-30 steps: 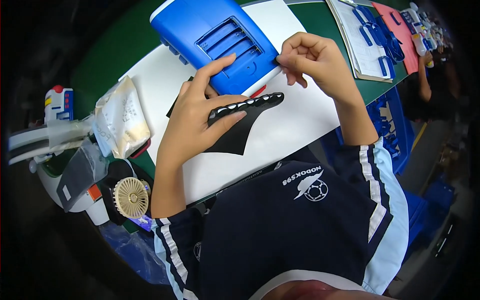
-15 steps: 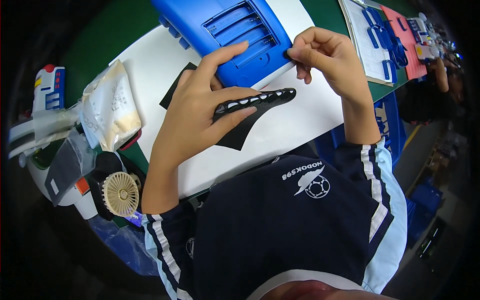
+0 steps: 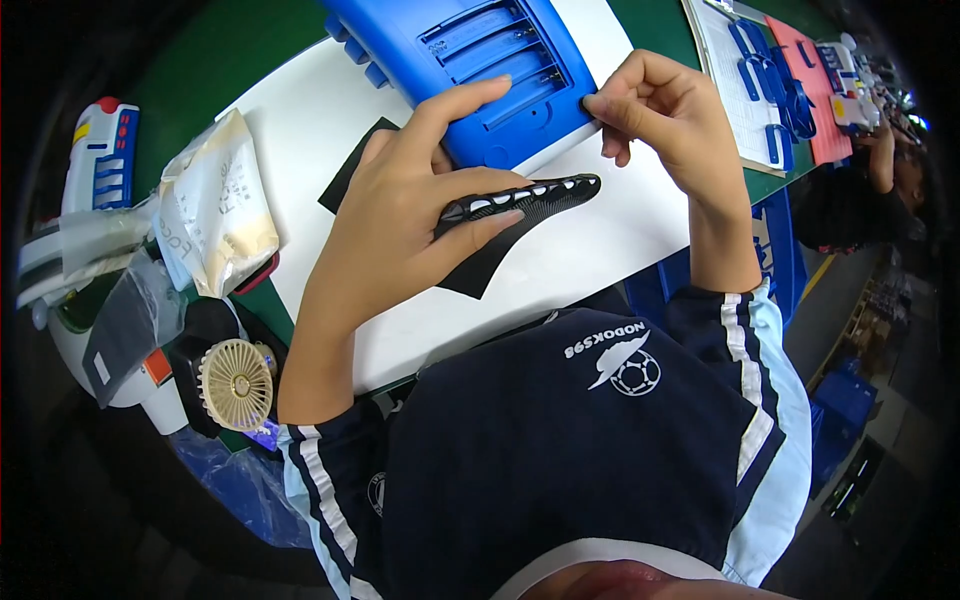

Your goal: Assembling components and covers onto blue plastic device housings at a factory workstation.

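A blue plastic casing (image 3: pixel 465 95) lies at the far side of the white sheet, its open battery compartment (image 3: pixel 500 60) facing up with several bare slots. My left hand (image 3: pixel 400 215) pinches a thin black textured sheet (image 3: pixel 480 265) between thumb and fingers. Along the sheet's upper edge runs a row of white ovals. The left index finger reaches onto the casing beside the compartment. At the casing's near right corner, my right hand (image 3: pixel 665 115) has thumb and index finger pressed together. Whatever sits in that pinch is hidden.
White paper (image 3: pixel 640 210) covers the green tabletop here. On the left are a white-and-blue device (image 3: pixel 100 160), a cream packet (image 3: pixel 220 210) and a small fan (image 3: pixel 237 384). At right, blue plastic loops (image 3: pixel 770 75) rest on papers, and another person's arm (image 3: pixel 882 155) shows beyond.
The blue casing appears slightly farther right and up in the picture, with both hands shifted slightly right. Both hands keep much the same grip.
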`<action>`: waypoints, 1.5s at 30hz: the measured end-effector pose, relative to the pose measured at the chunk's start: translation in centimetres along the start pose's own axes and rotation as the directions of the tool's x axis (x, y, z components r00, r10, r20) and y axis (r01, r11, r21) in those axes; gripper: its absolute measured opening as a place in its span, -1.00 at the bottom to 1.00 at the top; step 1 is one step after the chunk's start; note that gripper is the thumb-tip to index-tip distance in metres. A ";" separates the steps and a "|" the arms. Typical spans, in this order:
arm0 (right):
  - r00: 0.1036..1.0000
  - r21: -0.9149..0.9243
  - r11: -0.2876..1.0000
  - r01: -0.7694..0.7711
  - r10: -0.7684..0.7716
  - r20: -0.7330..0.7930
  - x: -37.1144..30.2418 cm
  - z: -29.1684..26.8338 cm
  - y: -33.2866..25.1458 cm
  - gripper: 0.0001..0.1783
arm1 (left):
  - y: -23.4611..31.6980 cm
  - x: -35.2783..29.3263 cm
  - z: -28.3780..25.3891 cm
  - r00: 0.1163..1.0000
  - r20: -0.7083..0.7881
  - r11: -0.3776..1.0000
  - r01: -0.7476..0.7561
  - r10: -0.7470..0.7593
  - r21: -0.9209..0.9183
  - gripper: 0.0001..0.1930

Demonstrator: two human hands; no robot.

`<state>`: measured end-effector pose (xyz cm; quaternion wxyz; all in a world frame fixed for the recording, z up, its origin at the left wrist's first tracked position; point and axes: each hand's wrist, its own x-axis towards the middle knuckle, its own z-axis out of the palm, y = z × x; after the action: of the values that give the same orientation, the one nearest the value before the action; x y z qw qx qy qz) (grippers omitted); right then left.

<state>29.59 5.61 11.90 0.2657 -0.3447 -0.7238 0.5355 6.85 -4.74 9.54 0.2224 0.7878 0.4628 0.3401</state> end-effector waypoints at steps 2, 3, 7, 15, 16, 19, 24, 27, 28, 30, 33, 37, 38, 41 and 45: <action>0.999 -0.139 0.990 0.023 -0.028 -0.036 0.0 0.1 -0.3 -0.85 | 0.0 0.1 0.0 1.000 -0.007 1.000 -0.015 0.015 0.008 -0.73; 0.999 -0.140 0.990 0.024 -0.029 -0.039 0.2 -0.1 -0.4 -0.85 | 0.2 0.3 0.0 1.000 -0.013 1.000 -0.027 0.027 0.016 -0.73; 0.983 -0.303 0.953 -0.014 0.069 0.172 2.0 -2.0 0.3 -0.65 | 0.5 0.1 0.3 0.997 -0.056 0.993 0.055 -0.061 -0.107 -0.77; 0.920 -0.330 0.865 0.377 -0.308 0.244 -1.4 0.5 -0.9 -0.71 | 0.7 0.0 0.0 0.995 -0.054 0.996 0.075 -0.078 -0.057 -0.71; 0.930 -0.381 0.855 0.351 -0.273 0.245 -2.0 1.1 -1.2 -0.75 | 0.7 0.1 0.1 0.995 -0.051 0.994 0.078 -0.082 -0.075 -0.72; 0.935 -0.359 0.871 0.336 -0.262 0.240 -2.2 1.2 -1.1 -0.81 | 0.9 0.1 0.0 0.996 -0.048 0.995 0.072 -0.076 -0.075 -0.72; 0.912 -0.271 0.878 0.394 -0.337 0.234 -1.2 0.4 -1.1 -0.86 | 1.3 0.2 -0.3 0.992 -0.009 0.990 0.129 -0.130 -0.061 -0.68; 0.870 -0.461 0.747 0.478 -0.475 0.133 2.5 -2.2 -1.2 -0.86 | 1.7 0.3 -0.3 0.988 0.000 0.986 0.155 -0.155 -0.064 -0.68; 0.881 -0.454 0.772 0.445 -0.468 0.067 4.2 -2.3 -1.4 -0.83 | 1.7 0.4 -0.3 0.987 0.004 0.985 0.161 -0.161 -0.068 -0.69; 0.895 -0.324 0.847 0.421 -0.447 -0.004 7.0 -1.9 -3.0 -0.87 | 1.7 0.3 -0.3 0.989 -0.004 0.988 0.147 -0.148 -0.049 -0.69; 0.901 -0.082 0.898 0.433 -0.433 0.015 11.0 -0.7 -3.6 -0.91 | 1.7 0.4 -0.2 0.988 -0.011 0.986 0.152 -0.153 -0.063 -0.70; 0.970 -0.036 0.970 0.241 -0.240 0.029 12.5 -1.0 -3.8 -0.88 | 1.3 0.5 -0.1 0.992 -0.010 0.990 0.121 -0.122 -0.075 -0.71; 0.970 -0.031 0.970 0.240 -0.239 0.036 12.8 -0.8 -3.7 -0.88 | 1.2 0.4 -0.1 0.991 -0.012 0.989 0.129 -0.130 -0.075 -0.71; 0.971 -0.007 0.971 0.238 -0.238 0.035 13.4 -0.8 -3.2 -0.86 | 1.1 0.4 -0.1 0.995 -0.027 0.994 0.095 -0.097 -0.060 -0.73; 0.970 -0.005 0.971 0.238 -0.238 0.040 13.5 -0.7 -3.1 -0.85 | 0.8 0.4 -0.1 0.997 -0.031 0.996 0.066 -0.068 -0.052 -0.75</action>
<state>21.12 16.01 15.27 0.3120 -0.2462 -0.7676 0.5029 7.43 -4.79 10.27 0.2458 0.7602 0.4839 0.3571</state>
